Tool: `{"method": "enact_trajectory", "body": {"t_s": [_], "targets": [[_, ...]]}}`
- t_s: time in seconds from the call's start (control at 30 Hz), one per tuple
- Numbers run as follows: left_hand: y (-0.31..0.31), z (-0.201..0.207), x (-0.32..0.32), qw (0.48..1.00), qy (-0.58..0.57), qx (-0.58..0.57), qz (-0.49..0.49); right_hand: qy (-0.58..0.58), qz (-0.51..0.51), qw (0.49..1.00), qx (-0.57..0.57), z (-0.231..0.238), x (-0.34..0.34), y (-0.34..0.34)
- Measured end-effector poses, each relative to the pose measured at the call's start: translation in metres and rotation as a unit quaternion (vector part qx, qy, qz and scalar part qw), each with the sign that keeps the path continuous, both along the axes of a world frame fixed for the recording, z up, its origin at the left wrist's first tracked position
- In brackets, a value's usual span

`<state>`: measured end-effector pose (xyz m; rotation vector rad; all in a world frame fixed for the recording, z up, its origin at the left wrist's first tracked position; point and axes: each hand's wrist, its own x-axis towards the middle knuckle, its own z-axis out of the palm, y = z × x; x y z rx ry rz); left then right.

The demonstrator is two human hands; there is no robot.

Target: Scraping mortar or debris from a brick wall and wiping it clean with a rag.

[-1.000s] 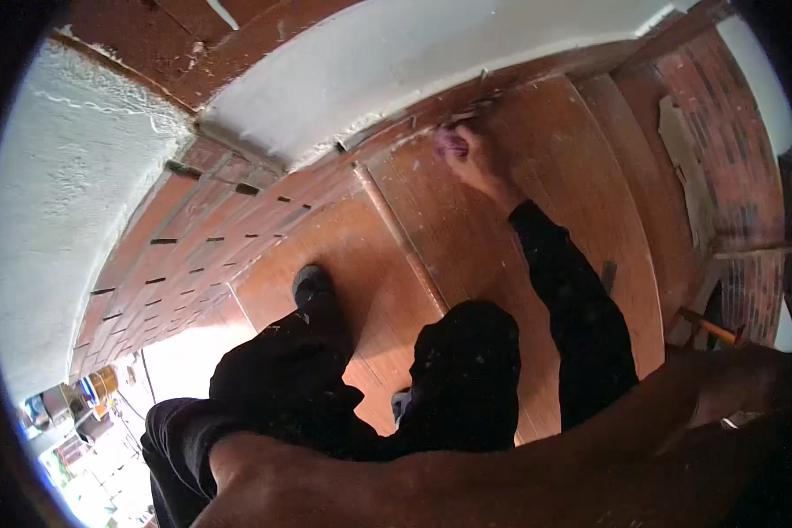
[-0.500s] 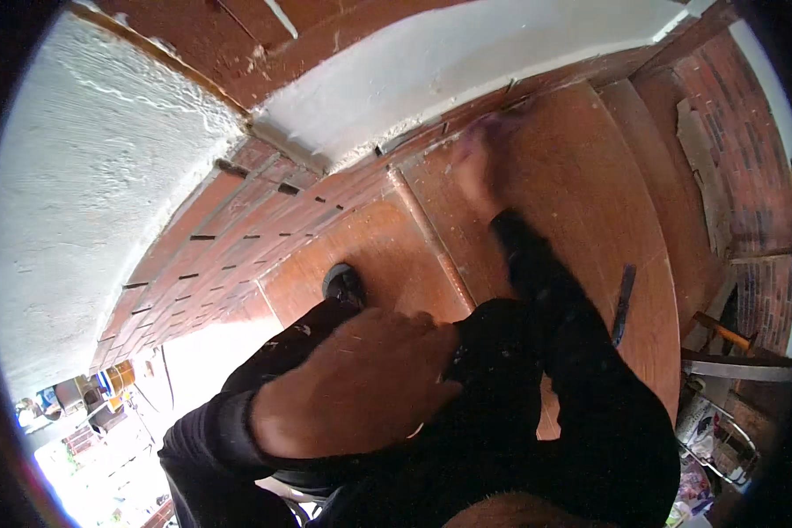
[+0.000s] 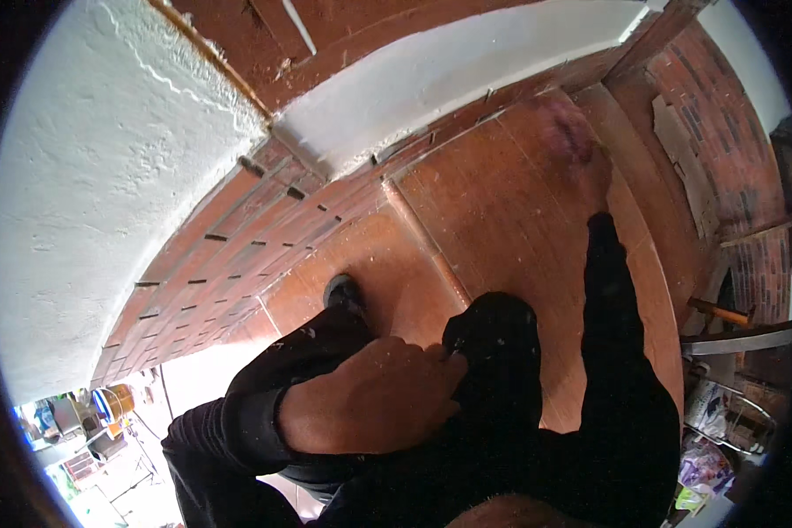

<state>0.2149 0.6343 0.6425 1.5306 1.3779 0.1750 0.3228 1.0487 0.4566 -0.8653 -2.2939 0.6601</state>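
Note:
My right hand (image 3: 595, 180) is stretched out low over the reddish-brown floor slab (image 3: 519, 202), near its far right edge. Under its fingers is a purplish piece of cloth (image 3: 561, 130), smeared by motion, so its outline is unclear. My left hand (image 3: 378, 394) lies across my lap by my bent knee, back of the hand up and fingers curled in. Its palm is hidden, and whether anything is inside does not show. A rounded edge strip (image 3: 427, 242) crosses the slab between my shoe (image 3: 343, 292) and my right arm.
A brick-faced wall (image 3: 229, 251) with white plaster (image 3: 88, 202) above runs along the left and far side. At right, a lower ledge holds a broken flat board (image 3: 685, 167). A curved metal rim (image 3: 744, 339), a wooden handle (image 3: 720, 311) and a wire basket (image 3: 739, 422) stand lower right.
My right hand has swept right across the slab with the purplish cloth. The arm now covers the spot where a dark strip lay. My left hand has shifted slightly right.

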Motion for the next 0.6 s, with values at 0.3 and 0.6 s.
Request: {"method": "enact_trajectory", "body": {"t_s": [0.3,0.6], "targets": [[0.022,0.011,0.025,0.997,-0.002,0.063,-0.048,-0.209,0.514,0.822,-0.128,-0.109,-0.087,-0.258],[-0.011,0.015,-0.007,0.999,0.037,-0.016,-0.008,0.144,0.089,0.958,-0.229,-0.022,0.043,-0.084]]}}
